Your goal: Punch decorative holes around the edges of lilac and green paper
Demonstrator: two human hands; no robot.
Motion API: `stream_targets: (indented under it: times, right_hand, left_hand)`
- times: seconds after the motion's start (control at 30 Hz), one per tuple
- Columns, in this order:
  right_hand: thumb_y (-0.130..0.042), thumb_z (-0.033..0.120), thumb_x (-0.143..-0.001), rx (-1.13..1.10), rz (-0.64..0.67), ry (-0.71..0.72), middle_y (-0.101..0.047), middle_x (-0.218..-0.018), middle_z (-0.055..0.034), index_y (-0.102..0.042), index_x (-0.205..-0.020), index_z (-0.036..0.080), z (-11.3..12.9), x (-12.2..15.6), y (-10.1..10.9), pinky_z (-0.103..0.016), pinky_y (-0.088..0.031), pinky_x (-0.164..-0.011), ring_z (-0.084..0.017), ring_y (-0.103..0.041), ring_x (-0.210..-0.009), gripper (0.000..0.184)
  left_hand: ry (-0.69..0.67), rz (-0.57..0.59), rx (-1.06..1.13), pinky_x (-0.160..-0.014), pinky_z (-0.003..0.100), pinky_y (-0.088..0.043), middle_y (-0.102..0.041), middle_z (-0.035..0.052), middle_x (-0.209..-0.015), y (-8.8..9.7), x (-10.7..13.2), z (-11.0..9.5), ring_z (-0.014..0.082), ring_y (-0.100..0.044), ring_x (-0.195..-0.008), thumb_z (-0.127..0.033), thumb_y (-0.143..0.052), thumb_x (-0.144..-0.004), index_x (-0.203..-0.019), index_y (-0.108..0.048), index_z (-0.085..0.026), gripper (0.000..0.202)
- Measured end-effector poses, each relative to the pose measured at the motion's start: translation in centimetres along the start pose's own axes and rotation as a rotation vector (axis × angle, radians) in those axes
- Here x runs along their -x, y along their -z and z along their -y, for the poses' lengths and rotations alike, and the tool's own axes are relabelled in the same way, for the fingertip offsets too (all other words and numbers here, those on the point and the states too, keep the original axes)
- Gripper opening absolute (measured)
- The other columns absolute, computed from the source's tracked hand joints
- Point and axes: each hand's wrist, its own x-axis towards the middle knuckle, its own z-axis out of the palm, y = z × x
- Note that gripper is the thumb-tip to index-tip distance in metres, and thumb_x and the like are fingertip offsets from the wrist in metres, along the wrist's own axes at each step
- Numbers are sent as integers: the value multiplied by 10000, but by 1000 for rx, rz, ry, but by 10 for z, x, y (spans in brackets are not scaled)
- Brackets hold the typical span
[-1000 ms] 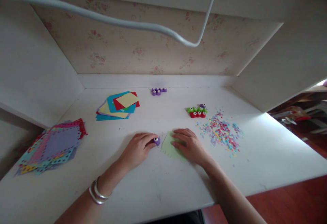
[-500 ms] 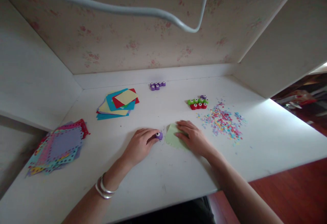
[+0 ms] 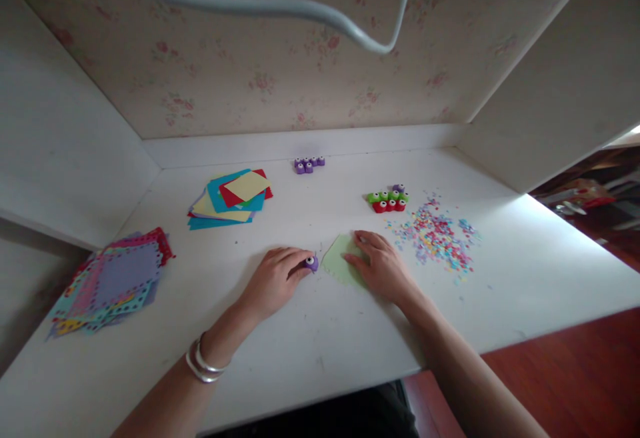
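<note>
My left hand pinches a small purple craft punch with a white, black-centred button between thumb and fingertips, at the middle of the table. Just right of the punch, a small gap away, lies a light green sheet of paper with small notches along its lower edge. My right hand holds this sheet at its right side. The thumb rests on top and the forefinger reaches its upper edge; the hand covers the sheet's right part.
Coloured paper sheets lie back left, punched sheets at far left. Purple punches stand by the wall; green and red punches stand right. Confetti is scattered beyond my right hand. A white cable hangs across the top.
My right hand has slid slightly right on the green paper, its forefinger now farther from the thumb. The paper has turned a little. My left hand keeps the punch in nearly the same place.
</note>
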Motion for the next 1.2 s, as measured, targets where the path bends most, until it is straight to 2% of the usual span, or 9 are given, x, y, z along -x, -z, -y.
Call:
stream_targets:
  times: [0.17, 0.4, 0.57, 0.8, 0.9, 1.2]
  right_hand:
    - [-565, 396, -938, -41, 3, 65, -673, -1225, -89, -723, -1075, 222, -1, -1, 0, -460, -466, -1017, -270, -601, -1139, 272]
    - [-580, 366, -937, -36, 2, 54, -709, -1143, -93, -617, -1272, 232, -1, -1, 0, -455, -508, -929, -272, -629, -1047, 363]
    - [-554, 309, -959, -68, -1, 115, -720, -1100, -88, -615, -1251, 215, 4, 0, 3, -437, -515, -922, -259, -645, -1014, 313]
    - [-611, 338, -927, -342, -22, 85, -698, -1129, -63, -664, -1164, 242, 18, -2, 9, -335, -552, -880, -195, -675, -988, 261]
    - [-610, 318, -926, -368, -23, 104, -701, -1110, -58, -701, -1099, 239, 19, -5, 10, -340, -543, -906, -187, -671, -997, 212]
    - [-623, 320, -917, -444, 10, 93, -707, -1098, -62, -708, -1095, 233, 16, -7, 15, -332, -546, -875, -184, -674, -990, 216]
  left_hand:
    - [25, -2, 20, -919, 389, -509, -735, 33, -1072, 0, 0, 0, 204, -666, -991, -251, -654, -900, -1124, -667, -240, 225]
    - [15, 1, 25, -910, 395, -512, -733, 35, -1068, 0, 0, 0, 201, -667, -983, -263, -637, -913, -1126, -666, -238, 216]
    - [17, 11, 31, -919, 395, -503, -727, 36, -1080, 0, 0, 2, 205, -661, -994, -249, -649, -905, -1132, -656, -241, 227]
    - [55, 19, 51, -920, 386, -502, -737, 26, -1072, 0, 0, 5, 206, -673, -978, -232, -668, -891, -1138, -656, -249, 248]
    - [68, 19, 63, -912, 375, -509, -742, 24, -1055, 1, 0, 6, 204, -681, -959, -220, -673, -885, -1135, -663, -250, 252]
    - [93, 16, 70, -902, 363, -516, -743, 16, -1047, 0, 0, 7, 198, -681, -944, -217, -690, -871, -1146, -670, -259, 279]
